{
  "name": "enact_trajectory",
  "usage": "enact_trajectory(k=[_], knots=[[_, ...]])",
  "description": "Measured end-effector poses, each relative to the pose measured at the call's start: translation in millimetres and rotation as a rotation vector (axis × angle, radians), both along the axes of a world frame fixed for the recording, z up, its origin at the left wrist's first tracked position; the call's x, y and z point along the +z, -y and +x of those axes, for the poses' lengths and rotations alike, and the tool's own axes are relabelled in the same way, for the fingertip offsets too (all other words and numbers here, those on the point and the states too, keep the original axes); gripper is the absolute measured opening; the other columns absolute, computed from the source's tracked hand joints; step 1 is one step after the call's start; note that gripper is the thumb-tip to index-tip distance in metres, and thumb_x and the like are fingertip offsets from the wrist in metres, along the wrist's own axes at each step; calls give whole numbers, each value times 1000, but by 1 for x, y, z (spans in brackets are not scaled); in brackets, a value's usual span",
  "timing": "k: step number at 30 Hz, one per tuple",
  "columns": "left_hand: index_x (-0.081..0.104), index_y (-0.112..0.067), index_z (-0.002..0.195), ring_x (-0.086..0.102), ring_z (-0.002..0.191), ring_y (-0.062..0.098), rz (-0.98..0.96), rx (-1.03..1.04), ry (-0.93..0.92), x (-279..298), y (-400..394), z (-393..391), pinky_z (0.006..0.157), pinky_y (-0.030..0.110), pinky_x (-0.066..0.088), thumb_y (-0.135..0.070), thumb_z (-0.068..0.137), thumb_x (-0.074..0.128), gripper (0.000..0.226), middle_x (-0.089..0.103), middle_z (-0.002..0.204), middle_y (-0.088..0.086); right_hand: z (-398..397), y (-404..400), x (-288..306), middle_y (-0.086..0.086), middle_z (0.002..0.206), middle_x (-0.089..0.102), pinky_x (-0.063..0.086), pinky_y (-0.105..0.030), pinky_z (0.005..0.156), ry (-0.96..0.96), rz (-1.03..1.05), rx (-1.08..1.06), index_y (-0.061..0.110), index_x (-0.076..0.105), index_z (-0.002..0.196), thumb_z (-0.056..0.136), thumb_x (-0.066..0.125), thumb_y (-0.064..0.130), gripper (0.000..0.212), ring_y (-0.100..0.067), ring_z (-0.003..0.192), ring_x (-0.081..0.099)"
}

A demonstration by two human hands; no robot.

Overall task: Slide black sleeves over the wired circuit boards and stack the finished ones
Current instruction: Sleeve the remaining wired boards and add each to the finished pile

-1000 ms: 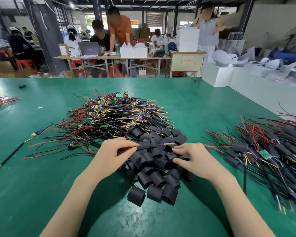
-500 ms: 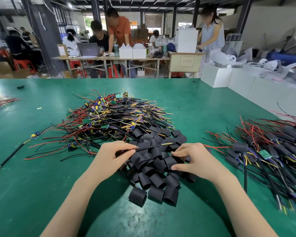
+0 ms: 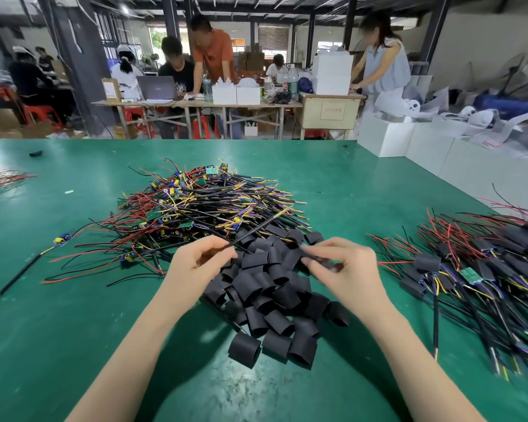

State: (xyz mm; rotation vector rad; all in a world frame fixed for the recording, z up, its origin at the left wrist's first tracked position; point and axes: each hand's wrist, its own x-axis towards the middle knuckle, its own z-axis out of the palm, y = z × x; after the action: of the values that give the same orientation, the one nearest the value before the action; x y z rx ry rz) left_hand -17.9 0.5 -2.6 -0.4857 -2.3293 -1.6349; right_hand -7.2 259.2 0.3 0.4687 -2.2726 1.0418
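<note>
2 hands, left hand (image 3: 199, 262) pinching cable (image 3: 258, 227), right hand (image 3: 342, 266) pinching sleeve (image 3: 317, 257)

no readable text, faint illegible print on beige cabinet (image 3: 333, 112) label

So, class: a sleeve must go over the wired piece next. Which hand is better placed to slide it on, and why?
The right hand, probably. It pinches a black sleeve above the loose sleeve pile, while the left hand grips the black cable, whose free end points toward the right.
</note>
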Motion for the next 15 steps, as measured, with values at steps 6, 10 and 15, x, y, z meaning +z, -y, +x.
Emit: enact_trajectory(k=[6,10,15], knots=[[73,-20,73,34,50,7,96,-112,93,-1,-28,9,48,16,29,-26,91,62,22,47,49,-12,11,32,-6,-1,90,69,42,-7,73,-160,30,139,8,77,95,76,71,0,21,-2,77,59],[73,-29,73,38,51,5,99,-115,129,-3,-25,6,49,14,32,-17,91,66,23,49,54,-10,10,31,-8,0,93,72,49,-12,74,-138,31,192,9,78,93,74,76,0,21,-5,82,65],[71,-24,81,44,63,13,-45,-149,114,-5,-15,2,60,28,35,-16,90,67,13,58,66,10,11,28,-7,11,96,71,46,-12,54,79,-62,301,17,77,99,72,83,26,30,3,70,60]])
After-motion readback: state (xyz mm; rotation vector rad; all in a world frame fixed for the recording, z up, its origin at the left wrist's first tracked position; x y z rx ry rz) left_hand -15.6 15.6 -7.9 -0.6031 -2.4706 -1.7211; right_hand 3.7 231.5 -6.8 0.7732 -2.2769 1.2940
